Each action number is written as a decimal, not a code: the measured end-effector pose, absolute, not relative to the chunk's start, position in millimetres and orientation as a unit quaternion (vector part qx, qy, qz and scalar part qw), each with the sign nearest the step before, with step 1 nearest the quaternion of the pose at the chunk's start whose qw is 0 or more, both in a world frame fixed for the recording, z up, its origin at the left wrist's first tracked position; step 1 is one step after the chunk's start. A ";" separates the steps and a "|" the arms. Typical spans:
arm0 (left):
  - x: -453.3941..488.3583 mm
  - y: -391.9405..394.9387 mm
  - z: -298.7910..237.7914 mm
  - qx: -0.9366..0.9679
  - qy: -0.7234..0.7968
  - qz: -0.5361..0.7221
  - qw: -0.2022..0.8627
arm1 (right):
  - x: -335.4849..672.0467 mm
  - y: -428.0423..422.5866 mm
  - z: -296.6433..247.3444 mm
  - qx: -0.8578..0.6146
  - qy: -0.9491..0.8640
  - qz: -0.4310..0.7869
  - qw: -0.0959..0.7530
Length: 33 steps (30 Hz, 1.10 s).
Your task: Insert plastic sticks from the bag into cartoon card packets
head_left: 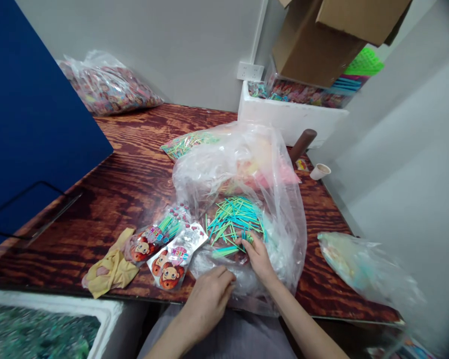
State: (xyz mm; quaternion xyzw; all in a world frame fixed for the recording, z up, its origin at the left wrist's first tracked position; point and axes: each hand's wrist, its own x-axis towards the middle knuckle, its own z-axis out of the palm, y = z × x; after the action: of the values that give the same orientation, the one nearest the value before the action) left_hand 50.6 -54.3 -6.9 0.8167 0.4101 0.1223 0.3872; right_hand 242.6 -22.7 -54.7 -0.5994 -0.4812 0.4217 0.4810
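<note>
A loose heap of thin green and blue plastic sticks (236,213) lies in the mouth of a large clear plastic bag (284,234). At the near side of the heap, my right hand (257,255) pinches several of these sticks between thumb and fingers. My left hand (210,293) is nearer the table edge, its fingers curled; whatever they may hold is hidden. A small bundle of sticks (225,251) lies just beyond it. To its left are a flat printed pouch (175,259) with cartoon figures and printed bags (149,242) with sticks on top.
A yellow cloth (114,267) lies at the front left. Toward the right are a paper cup (320,171), a brown cylinder (303,144) and a tied plastic bag (359,264). A white foam box (292,117) stands behind, and a blue panel (37,114) borders the left.
</note>
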 end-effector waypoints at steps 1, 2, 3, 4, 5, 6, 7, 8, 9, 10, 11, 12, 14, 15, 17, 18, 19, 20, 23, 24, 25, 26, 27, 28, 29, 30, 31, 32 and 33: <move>49.1 -52.4 -6.0 0.814 0.410 0.134 0.390 | 243.5 -22.3 -58.3 -0.601 -0.479 0.423 0.479; 47.4 -50.1 -4.9 0.810 0.410 0.147 0.391 | 244.6 -21.7 -61.8 -0.603 -0.476 0.423 0.480; 45.9 -47.4 -3.7 0.806 0.413 0.164 0.390 | 245.7 -21.0 -64.7 -0.605 -0.472 0.422 0.483; 44.9 -44.4 -2.2 0.802 0.419 0.184 0.385 | 246.5 -20.5 -66.7 -0.605 -0.468 0.423 0.486; 44.7 -41.0 -0.4 0.797 0.426 0.208 0.374 | 246.9 -20.2 -67.7 -0.603 -0.466 0.427 0.488; 45.8 -37.4 1.7 0.793 0.435 0.234 0.356 | 246.6 -20.1 -67.6 -0.598 -0.465 0.436 0.486; 48.4 -33.7 4.0 0.791 0.444 0.261 0.331 | 245.7 -20.3 -66.7 -0.591 -0.466 0.446 0.484; 52.6 -29.9 6.5 0.793 0.447 0.285 0.301 | 244.4 -20.7 -65.3 -0.584 -0.468 0.455 0.482; 58.3 -26.3 8.9 0.799 0.445 0.302 0.270 | 242.7 -21.1 -63.6 -0.577 -0.473 0.461 0.480; 65.3 -22.9 10.9 0.809 0.438 0.310 0.240 | 241.0 -21.5 -62.0 -0.573 -0.481 0.460 0.479; 73.1 -19.8 12.1 0.822 0.428 0.308 0.214 | 239.3 -21.8 -60.8 -0.570 -0.490 0.452 0.480; 81.1 -17.3 12.4 0.839 0.413 0.297 0.194 | 237.9 -22.0 -59.9 -0.567 -0.499 0.441 0.485; 95.0 -14.1 10.0 0.873 0.377 0.254 0.179 | 236.4 -22.0 -59.8 -0.563 -0.503 0.422 0.503; 99.5 -13.6 7.5 0.884 0.362 0.233 0.181 | 236.4 -21.9 -60.4 -0.559 -0.499 0.421 0.511; 100.0 -14.0 1.7 0.892 0.349 0.213 0.190 | 237.5 -21.6 -62.3 -0.551 -0.493 0.431 0.517; 95.5 -14.6 -1.1 0.888 0.356 0.219 0.194 | 238.5 -21.5 -63.3 -0.550 -0.491 0.439 0.514; 87.6 -15.1 -3.5 0.877 0.371 0.235 0.195 | 239.5 -21.3 -64.1 -0.553 -0.487 0.447 0.507; 76.6 -15.4 -5.6 0.862 0.391 0.257 0.192 | 240.4 -21.2 -64.4 -0.559 -0.480 0.455 0.500; 33.1 -15.5 -10.6 0.797 0.488 0.316 0.161 | 242.3 -19.9 -62.4 -0.578 -0.452 0.472 0.490; 18.2 -15.6 -12.5 0.774 0.526 0.323 0.141 | 242.9 -19.1 -60.9 -0.579 -0.445 0.471 0.495; 5.0 -15.9 -14.9 0.753 0.562 0.320 0.119 | 243.6 -18.0 -59.3 -0.578 -0.442 0.465 0.504; -5.8 -16.4 -17.6 0.736 0.594 0.311 0.096 | 244.4 -16.7 -58.0 -0.576 -0.444 0.456 0.514; -13.8 -17.0 -20.6 0.722 0.620 0.298 0.075 | 245.4 -15.1 -57.3 -0.576 -0.447 0.443 0.521; -18.9 -17.5 -23.8 0.711 0.641 0.283 0.057 | 246.5 -13.4 -57.4 -0.579 -0.453 0.428 0.525; -21.1 -17.8 -27.0 0.704 0.656 0.267 0.042 | 247.6 -11.8 -58.5 -0.584 -0.459 0.415 0.525; -21.2 -17.5 -30.0 0.701 0.667 0.251 0.028 | 248.6 -10.2 -60.5 -0.589 -0.465 0.405 0.522; -19.6 -16.6 -32.6 0.700 0.675 0.234 0.016 | 249.4 -8.9 -63.3 -0.594 -0.468 0.401 0.518; -17.3 -15.1 -34.7 0.701 0.679 0.221 0.005 | 250.1 -7.9 -66.5 -0.597 -0.468 0.400 0.515; -14.9 -13.1 -36.4 0.703 0.680 0.211 -0.005 | 250.4 -7.2 -69.8 -0.597 -0.465 0.402 0.515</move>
State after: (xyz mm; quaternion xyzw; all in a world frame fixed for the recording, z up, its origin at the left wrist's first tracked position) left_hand -14.9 -13.1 -36.4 0.7025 0.6796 0.2112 -0.0048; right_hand 250.4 -7.2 -69.8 -0.5974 -0.4653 0.4020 0.5147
